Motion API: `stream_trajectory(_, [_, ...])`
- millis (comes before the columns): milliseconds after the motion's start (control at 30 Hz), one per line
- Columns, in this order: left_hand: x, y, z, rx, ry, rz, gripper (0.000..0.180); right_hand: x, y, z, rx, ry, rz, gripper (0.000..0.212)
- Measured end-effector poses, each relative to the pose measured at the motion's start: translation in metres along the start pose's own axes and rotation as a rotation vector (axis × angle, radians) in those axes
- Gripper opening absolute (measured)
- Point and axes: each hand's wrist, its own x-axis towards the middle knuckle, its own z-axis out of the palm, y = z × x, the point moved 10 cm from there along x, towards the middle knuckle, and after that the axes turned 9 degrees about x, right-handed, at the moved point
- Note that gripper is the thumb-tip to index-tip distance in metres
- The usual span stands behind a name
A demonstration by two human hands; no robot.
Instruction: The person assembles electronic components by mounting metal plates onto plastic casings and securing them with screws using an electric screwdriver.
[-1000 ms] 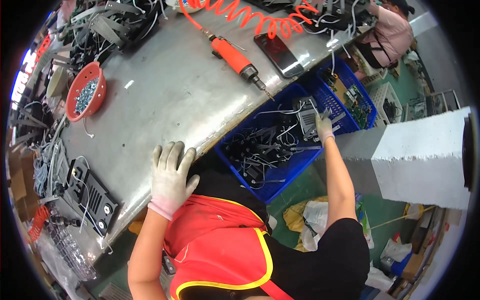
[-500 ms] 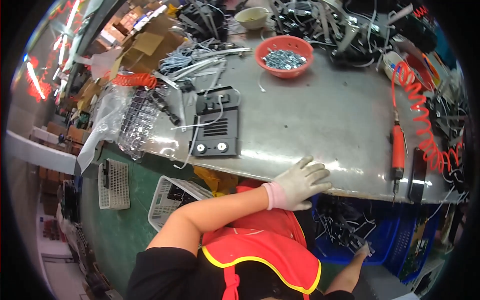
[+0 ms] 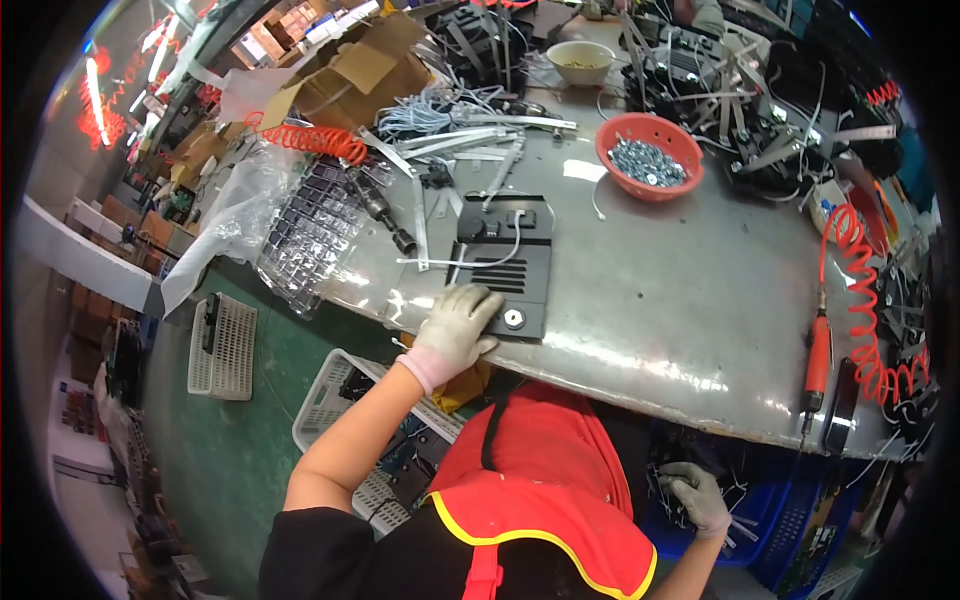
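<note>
A black slotted panel [image 3: 528, 290] lies at the table's near left-centre edge, with a white wire [image 3: 517, 240] and a round silver knob [image 3: 514, 318] on it. My gloved left hand [image 3: 455, 325] is closed over the panel's near left corner, its thumb by the front edge. That corner is hidden under the fingers. At lower right, my gloved right hand [image 3: 697, 500] is over a blue crate [image 3: 770, 520] holding black parts and metal strips. Its fingers are curled; whatever may be in them cannot be made out.
A red bowl of small metal fasteners [image 3: 650, 165] stands beyond the panel. To the right lie a red power screwdriver [image 3: 819, 360] and its coiled red hose [image 3: 868, 300]. Metal strips [image 3: 460, 145], a cardboard box [image 3: 350, 80] and bubble-wrapped parts [image 3: 315, 225] crowd the left.
My left hand has moved left from the table edge onto the black panel's corner. My right hand has risen within the blue crate, its fingers now curled in view. The whole view has shifted.
</note>
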Motion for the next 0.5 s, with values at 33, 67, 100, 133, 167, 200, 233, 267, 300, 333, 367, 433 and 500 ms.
stream_trajectory(33, [0.001, -0.001, 0.004, -0.005, 0.010, -0.003, 0.059, -0.002, -0.042, 0.030, 0.026, -0.088, -0.036, 0.038])
stream_trajectory(67, [0.004, 0.004, 0.006, -0.048, -0.009, 0.017, 0.056, -0.004, -0.074, 0.057, 0.051, -0.173, -0.068, 0.032])
stream_trajectory(100, [0.008, 0.011, 0.007, -0.092, -0.026, 0.035, 0.053, -0.001, -0.100, 0.075, 0.056, -0.230, -0.131, 0.030])
stream_trajectory(133, [0.009, 0.028, -0.001, -0.107, 0.063, 0.076, 0.050, 0.005, -0.125, 0.089, -0.071, -0.204, -0.218, 0.028])
stream_trajectory(167, [0.008, 0.044, -0.005, -0.165, 0.087, 0.071, 0.051, 0.011, -0.148, 0.100, -0.200, -0.174, -0.303, 0.026])
stream_trajectory(200, [0.012, 0.062, 0.002, -0.206, 0.059, 0.116, 0.050, 0.023, -0.161, 0.104, -0.299, -0.120, -0.358, 0.028])
stream_trajectory(233, [0.014, 0.079, 0.005, -0.212, 0.074, 0.152, 0.050, 0.033, -0.181, 0.112, -0.442, -0.001, -0.442, 0.029])
stream_trajectory(267, [0.019, 0.101, 0.009, -0.194, 0.082, 0.184, 0.049, 0.040, -0.198, 0.116, -0.494, 0.118, -0.576, 0.029])
stream_trajectory(300, [0.026, 0.123, 0.011, -0.260, 0.050, 0.229, 0.047, 0.048, -0.208, 0.118, -0.538, 0.231, -0.711, 0.030])
stream_trajectory(333, [0.031, 0.142, 0.012, -0.338, 0.073, 0.269, 0.043, 0.064, -0.205, 0.121, -0.548, 0.231, -0.717, 0.030])
stream_trajectory(367, [0.036, 0.159, 0.004, -0.384, 0.073, 0.336, 0.040, 0.071, -0.209, 0.117, -0.713, 0.359, -0.808, 0.033])
stream_trajectory(433, [0.046, 0.170, -0.013, -0.429, 0.277, 0.354, 0.034, 0.073, -0.217, 0.115, -0.886, 0.481, -0.907, 0.036])
stream_trajectory(500, [0.052, 0.149, -0.024, -0.530, 0.289, 0.346, 0.032, 0.083, -0.207, 0.096, -0.821, 0.500, -0.782, 0.038])
